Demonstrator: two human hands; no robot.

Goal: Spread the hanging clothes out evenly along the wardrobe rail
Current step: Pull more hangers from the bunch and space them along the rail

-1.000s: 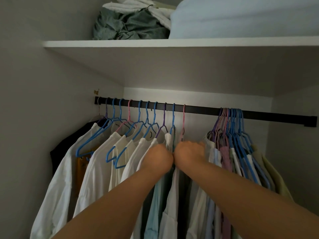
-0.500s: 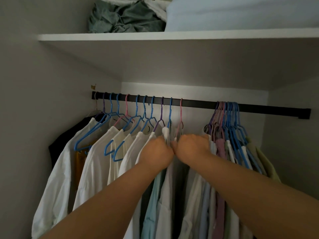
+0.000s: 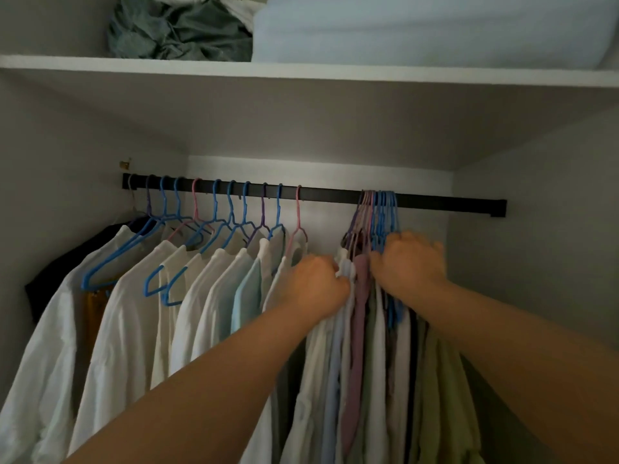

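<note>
- Where the black wardrobe rail (image 3: 321, 195) starts at the left wall, white shirts (image 3: 134, 313) hang spaced on blue and pink hangers (image 3: 214, 226).
- The left hand (image 3: 318, 286) curls round a white garment's collar (image 3: 346, 267).
- The right hand (image 3: 410, 262) grips the bunched hangers (image 3: 376, 216).
- Above, the shelf (image 3: 201, 67) holds crumpled green cloth (image 3: 181, 28) and pale folded bedding (image 3: 435, 28).

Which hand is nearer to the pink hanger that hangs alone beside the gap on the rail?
The left hand. It sits just below and right of the pink hanger. The right hand is farther right, at the bunched hangers.
</note>
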